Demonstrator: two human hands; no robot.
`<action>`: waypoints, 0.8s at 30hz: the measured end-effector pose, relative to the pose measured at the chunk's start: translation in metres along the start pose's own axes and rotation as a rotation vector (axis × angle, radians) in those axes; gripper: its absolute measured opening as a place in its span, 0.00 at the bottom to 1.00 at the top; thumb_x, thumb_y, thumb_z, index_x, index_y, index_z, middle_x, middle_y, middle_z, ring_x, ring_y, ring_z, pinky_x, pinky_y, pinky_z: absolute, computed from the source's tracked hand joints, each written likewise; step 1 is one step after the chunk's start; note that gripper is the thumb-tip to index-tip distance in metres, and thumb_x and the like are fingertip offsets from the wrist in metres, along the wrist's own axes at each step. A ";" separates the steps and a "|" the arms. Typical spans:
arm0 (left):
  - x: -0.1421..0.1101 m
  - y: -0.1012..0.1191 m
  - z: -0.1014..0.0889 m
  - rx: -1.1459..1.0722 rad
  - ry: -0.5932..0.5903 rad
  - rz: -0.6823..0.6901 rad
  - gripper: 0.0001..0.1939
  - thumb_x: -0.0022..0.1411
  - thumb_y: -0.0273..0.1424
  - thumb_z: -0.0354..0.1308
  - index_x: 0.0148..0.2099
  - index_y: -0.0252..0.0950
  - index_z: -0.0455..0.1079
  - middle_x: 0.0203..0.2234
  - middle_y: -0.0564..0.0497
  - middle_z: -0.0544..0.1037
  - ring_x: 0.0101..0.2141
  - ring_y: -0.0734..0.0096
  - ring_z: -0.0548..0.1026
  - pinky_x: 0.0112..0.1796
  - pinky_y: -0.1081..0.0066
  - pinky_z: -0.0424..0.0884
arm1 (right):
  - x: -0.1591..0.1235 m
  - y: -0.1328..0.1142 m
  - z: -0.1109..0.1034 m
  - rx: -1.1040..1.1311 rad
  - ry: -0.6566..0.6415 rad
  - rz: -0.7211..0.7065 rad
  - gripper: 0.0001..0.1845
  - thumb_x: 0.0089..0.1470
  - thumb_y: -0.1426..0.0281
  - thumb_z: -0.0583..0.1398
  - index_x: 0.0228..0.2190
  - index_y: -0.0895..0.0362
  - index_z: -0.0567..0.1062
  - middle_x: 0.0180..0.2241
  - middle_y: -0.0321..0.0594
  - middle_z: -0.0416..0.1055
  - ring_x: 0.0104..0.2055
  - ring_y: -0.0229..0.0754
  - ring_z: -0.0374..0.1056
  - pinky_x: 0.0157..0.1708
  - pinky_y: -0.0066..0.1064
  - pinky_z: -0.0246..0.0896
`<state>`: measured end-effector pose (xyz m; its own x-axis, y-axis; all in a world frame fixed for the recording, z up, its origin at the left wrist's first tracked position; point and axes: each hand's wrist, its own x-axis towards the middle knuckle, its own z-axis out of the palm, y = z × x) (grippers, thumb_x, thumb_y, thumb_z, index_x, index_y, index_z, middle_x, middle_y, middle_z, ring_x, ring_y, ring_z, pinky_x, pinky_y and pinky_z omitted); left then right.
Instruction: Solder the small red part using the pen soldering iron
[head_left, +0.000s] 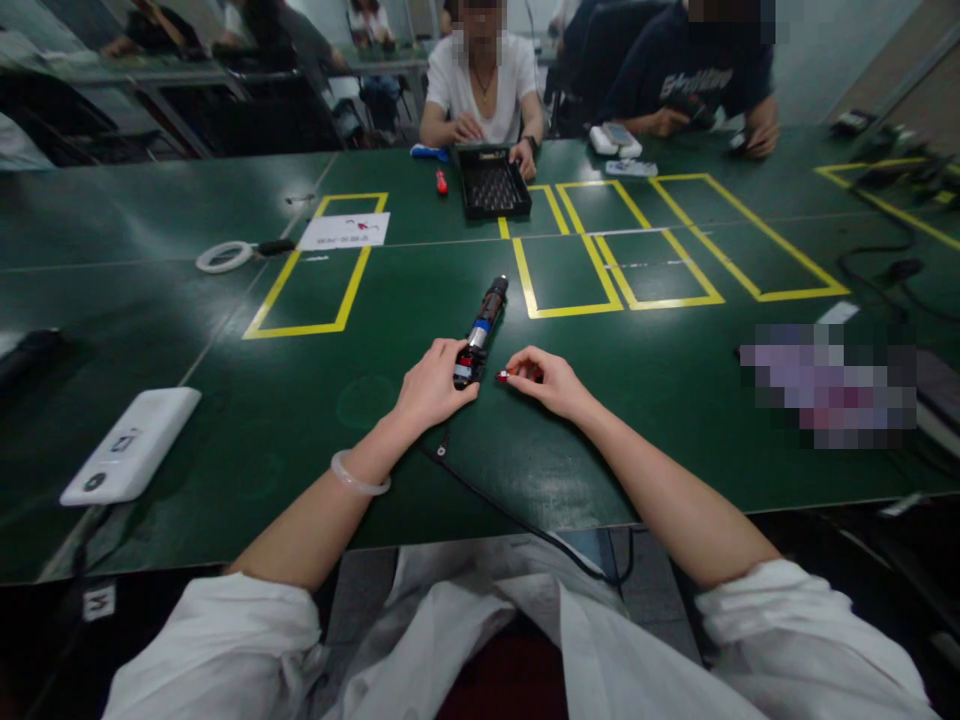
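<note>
In the head view, my left hand [431, 385] closes round the rear end of what looks like a corded electric screwdriver [480, 330], dark with a silver and a blue band. Its tip points away from me, up and slightly right, over the green table [367, 390]. Just right of its rear end, my right hand [547, 382] pinches a small red piece [503, 376], too small to name. The two hands are apart. A black cord [510, 515] runs from below my left hand over the table's front edge.
A white box-shaped device [131, 445] with a cable lies at left. Beyond it are a white ring [225, 257] and a paper card [345, 231]. Yellow tape outlines [574, 312] mark the table. Across it, a person handles a black tray [495, 205]; another person sits beside them.
</note>
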<state>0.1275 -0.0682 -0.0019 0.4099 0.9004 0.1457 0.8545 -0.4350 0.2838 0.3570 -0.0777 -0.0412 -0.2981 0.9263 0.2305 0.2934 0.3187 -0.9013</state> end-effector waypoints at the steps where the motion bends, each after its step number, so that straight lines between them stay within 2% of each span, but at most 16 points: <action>1: -0.002 0.005 0.001 -0.018 -0.010 0.027 0.32 0.58 0.38 0.59 0.63 0.38 0.59 0.55 0.43 0.68 0.52 0.54 0.72 0.47 0.59 0.73 | 0.000 -0.001 0.000 0.005 0.002 -0.007 0.11 0.54 0.64 0.63 0.37 0.57 0.72 0.28 0.35 0.69 0.28 0.36 0.62 0.29 0.28 0.58; 6: -0.008 0.020 0.004 -0.069 -0.031 0.105 0.32 0.58 0.36 0.58 0.64 0.39 0.58 0.57 0.44 0.67 0.54 0.55 0.70 0.50 0.60 0.72 | -0.002 -0.004 0.003 -0.017 -0.012 -0.048 0.09 0.55 0.65 0.62 0.34 0.56 0.69 0.27 0.33 0.66 0.26 0.35 0.61 0.28 0.28 0.58; 13: -0.008 0.020 0.007 -0.067 -0.027 0.121 0.34 0.59 0.37 0.57 0.66 0.39 0.57 0.58 0.44 0.66 0.54 0.54 0.70 0.50 0.59 0.72 | -0.002 -0.001 0.005 -0.217 -0.028 -0.206 0.04 0.56 0.70 0.61 0.34 0.56 0.69 0.33 0.37 0.66 0.30 0.37 0.62 0.33 0.29 0.59; 24: -0.008 0.020 0.007 -0.051 -0.027 0.127 0.34 0.59 0.37 0.57 0.66 0.39 0.57 0.58 0.43 0.66 0.54 0.54 0.70 0.51 0.59 0.72 | -0.003 -0.005 0.001 -0.253 -0.084 -0.230 0.05 0.57 0.74 0.59 0.36 0.56 0.74 0.37 0.40 0.68 0.35 0.40 0.66 0.37 0.31 0.62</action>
<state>0.1436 -0.0846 -0.0042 0.5231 0.8375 0.1578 0.7779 -0.5448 0.3130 0.3554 -0.0827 -0.0374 -0.4530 0.8082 0.3763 0.4224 0.5662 -0.7078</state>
